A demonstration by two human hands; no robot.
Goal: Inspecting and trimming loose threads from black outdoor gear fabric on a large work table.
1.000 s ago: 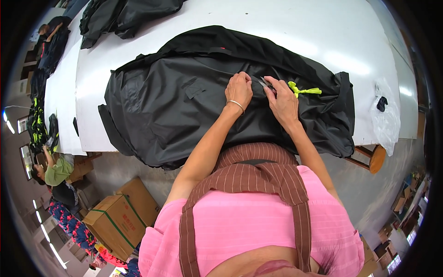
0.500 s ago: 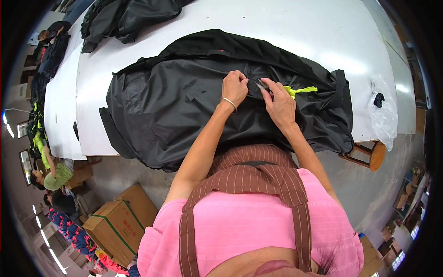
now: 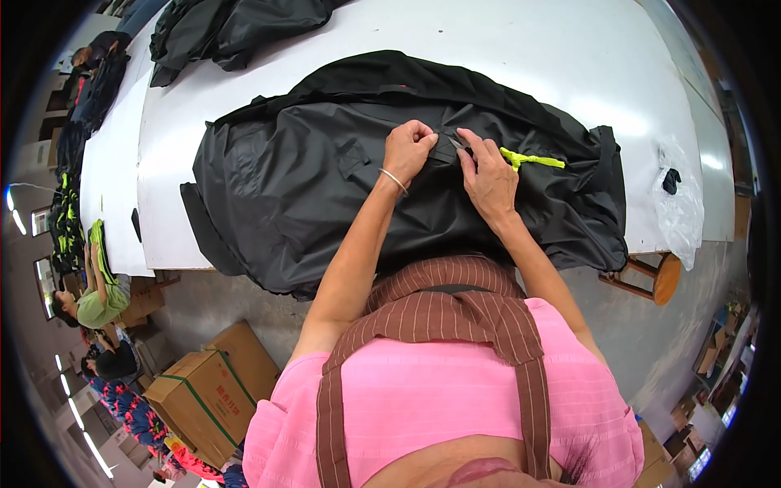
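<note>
A large black garment of smooth, coated-looking cloth lies spread and wrinkled before me. Over its upper middle, my left hand is closed, thumb and fingertips pinching a bit of the black cloth near a small dark patch. Just to the right, my right hand grips a pair of thread snips, whose pointed metal blades reach toward the left fingertips. A bright yellow-green strip trails rightward from behind the right hand. The snips' handle is mostly hidden by the fingers.
Under the garment is a white table. More black garments lie at its far left. A clear plastic bag hangs at the right edge, above a wooden stool. Cardboard boxes stand lower left; a person in green works beyond.
My left hand has drawn slightly left, and the small dark patch between the hands shows more plainly. The snips stay close by, tips slightly higher. At far left, the person in green has shifted their arms.
</note>
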